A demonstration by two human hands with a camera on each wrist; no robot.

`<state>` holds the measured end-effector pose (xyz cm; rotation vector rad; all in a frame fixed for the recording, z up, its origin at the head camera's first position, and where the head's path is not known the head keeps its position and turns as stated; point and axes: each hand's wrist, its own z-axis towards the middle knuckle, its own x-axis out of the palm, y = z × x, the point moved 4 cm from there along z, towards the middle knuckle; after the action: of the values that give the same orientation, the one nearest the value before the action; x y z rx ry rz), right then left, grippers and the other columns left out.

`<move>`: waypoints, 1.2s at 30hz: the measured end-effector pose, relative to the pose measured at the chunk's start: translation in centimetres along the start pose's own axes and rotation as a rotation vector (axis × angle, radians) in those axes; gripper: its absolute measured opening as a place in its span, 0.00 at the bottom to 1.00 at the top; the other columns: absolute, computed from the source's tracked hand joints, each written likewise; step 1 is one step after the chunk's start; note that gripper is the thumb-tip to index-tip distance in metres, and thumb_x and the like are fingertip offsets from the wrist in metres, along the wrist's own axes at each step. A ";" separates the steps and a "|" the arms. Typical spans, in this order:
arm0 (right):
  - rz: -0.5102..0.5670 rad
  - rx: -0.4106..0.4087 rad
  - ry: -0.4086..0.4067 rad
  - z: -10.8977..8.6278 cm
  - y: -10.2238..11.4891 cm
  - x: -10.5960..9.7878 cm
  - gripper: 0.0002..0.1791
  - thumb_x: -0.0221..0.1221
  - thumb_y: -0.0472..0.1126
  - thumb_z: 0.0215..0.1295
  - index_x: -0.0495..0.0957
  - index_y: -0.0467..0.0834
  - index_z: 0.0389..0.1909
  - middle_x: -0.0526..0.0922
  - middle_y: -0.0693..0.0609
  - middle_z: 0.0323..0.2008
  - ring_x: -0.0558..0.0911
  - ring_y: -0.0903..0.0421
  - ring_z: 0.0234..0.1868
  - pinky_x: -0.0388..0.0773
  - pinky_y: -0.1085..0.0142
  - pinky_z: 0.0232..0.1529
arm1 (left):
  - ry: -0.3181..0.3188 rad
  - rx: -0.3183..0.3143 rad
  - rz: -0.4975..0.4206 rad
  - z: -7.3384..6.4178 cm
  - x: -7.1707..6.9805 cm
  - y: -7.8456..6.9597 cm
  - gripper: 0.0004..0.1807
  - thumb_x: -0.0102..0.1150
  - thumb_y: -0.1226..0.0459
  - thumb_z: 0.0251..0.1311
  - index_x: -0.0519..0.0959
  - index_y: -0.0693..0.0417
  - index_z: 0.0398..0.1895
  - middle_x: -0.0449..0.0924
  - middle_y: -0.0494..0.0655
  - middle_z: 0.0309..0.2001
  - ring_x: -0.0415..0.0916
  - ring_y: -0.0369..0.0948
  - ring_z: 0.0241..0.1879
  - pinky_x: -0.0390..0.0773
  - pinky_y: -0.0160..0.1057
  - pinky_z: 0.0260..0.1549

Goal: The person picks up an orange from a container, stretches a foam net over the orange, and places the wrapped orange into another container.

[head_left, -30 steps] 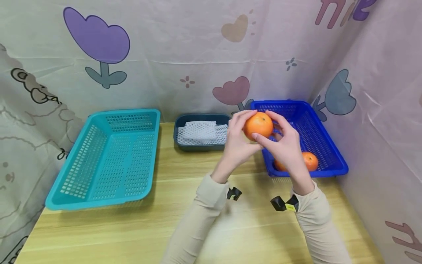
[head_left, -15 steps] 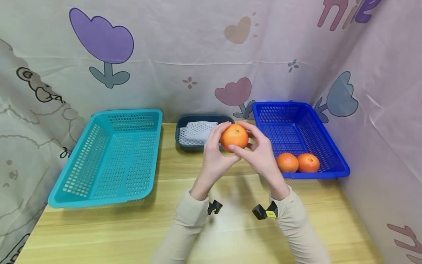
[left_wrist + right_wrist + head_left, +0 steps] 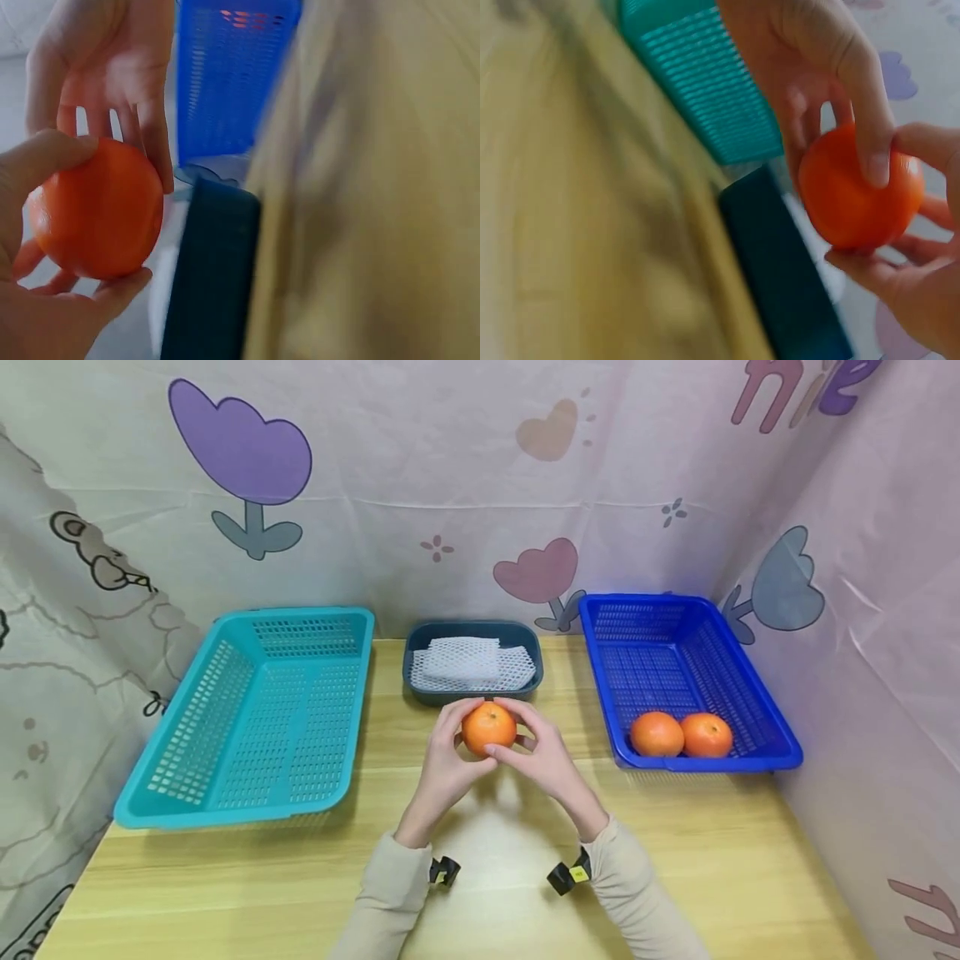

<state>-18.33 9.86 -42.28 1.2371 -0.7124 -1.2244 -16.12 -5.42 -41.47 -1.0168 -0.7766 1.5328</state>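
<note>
Between both hands an orange (image 3: 489, 729) is held above the wooden table, in front of the small dark tray. My left hand (image 3: 444, 770) grips its left side with curled fingers and thumb. From the other side my right hand (image 3: 545, 760) grips it too, thumb across the near face. Both wrist views show the orange (image 3: 101, 210) off the table, with fingers around it. In the dark teal tray (image 3: 474, 697) lie white foam net sleeves (image 3: 465, 662). Two more oranges (image 3: 656, 734) sit side by side at the near end of the blue basket (image 3: 787, 745).
A turquoise basket (image 3: 127, 806) stands on the left of the table (image 3: 495, 910), with nothing seen in it. The blue basket is on the right, and the tray is at the back between them. Printed cloth (image 3: 427, 460) hangs behind and at both sides.
Both hands have carried the orange from over the blue basket leftward and toward the body, to in front of the tray. The two oranges in the basket have come into full view.
</note>
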 end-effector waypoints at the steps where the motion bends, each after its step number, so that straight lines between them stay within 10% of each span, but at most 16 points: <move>1: 0.021 0.003 0.017 -0.1 -0.5 0.1 0.36 0.70 0.29 0.56 0.70 0.38 0.67 0.72 0.41 0.63 0.73 0.43 0.61 0.77 0.47 0.56 | 0.015 -0.017 -0.018 -0.2 -0.2 0.0 0.40 0.71 0.84 0.36 0.73 0.69 0.61 0.69 0.65 0.60 0.70 0.57 0.57 0.78 0.58 0.51; 5: 0.100 0.010 0.072 -0.4 -2.2 0.5 0.36 0.68 0.25 0.56 0.69 0.37 0.67 0.72 0.42 0.64 0.73 0.45 0.63 0.76 0.48 0.58 | 0.073 -0.090 -0.082 -0.8 -0.8 -0.1 0.39 0.72 0.82 0.40 0.72 0.69 0.62 0.69 0.64 0.61 0.69 0.53 0.58 0.76 0.54 0.55; 14: 0.221 -0.014 0.178 -1.0 -5.0 0.9 0.39 0.70 0.22 0.51 0.69 0.37 0.67 0.72 0.42 0.64 0.74 0.46 0.63 0.74 0.55 0.61 | 0.175 -0.167 -0.231 -1.9 -0.9 5.0 0.41 0.76 0.82 0.38 0.73 0.65 0.63 0.70 0.60 0.62 0.67 0.50 0.62 0.70 0.41 0.62; 25: 0.324 -0.023 0.224 -1.8 -8.2 1.8 0.40 0.68 0.20 0.51 0.67 0.33 0.67 0.70 0.37 0.66 0.73 0.46 0.65 0.70 0.57 0.64 | 0.192 -0.118 -0.379 -3.5 -0.9 8.2 0.41 0.74 0.83 0.39 0.72 0.68 0.63 0.67 0.62 0.66 0.66 0.50 0.66 0.64 0.37 0.66; 36: 0.280 -0.032 0.237 -1.9 -8.9 2.4 0.41 0.70 0.22 0.50 0.68 0.35 0.67 0.71 0.39 0.65 0.73 0.50 0.64 0.70 0.60 0.65 | 0.232 -0.034 -0.223 -3.8 -0.9 7.1 0.41 0.73 0.83 0.38 0.67 0.70 0.61 0.68 0.64 0.62 0.68 0.45 0.63 0.66 0.31 0.64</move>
<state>-18.56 9.21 -51.64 1.1870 -0.6625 -0.8408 -15.62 -7.91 -49.13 -1.0729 -0.7275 1.1916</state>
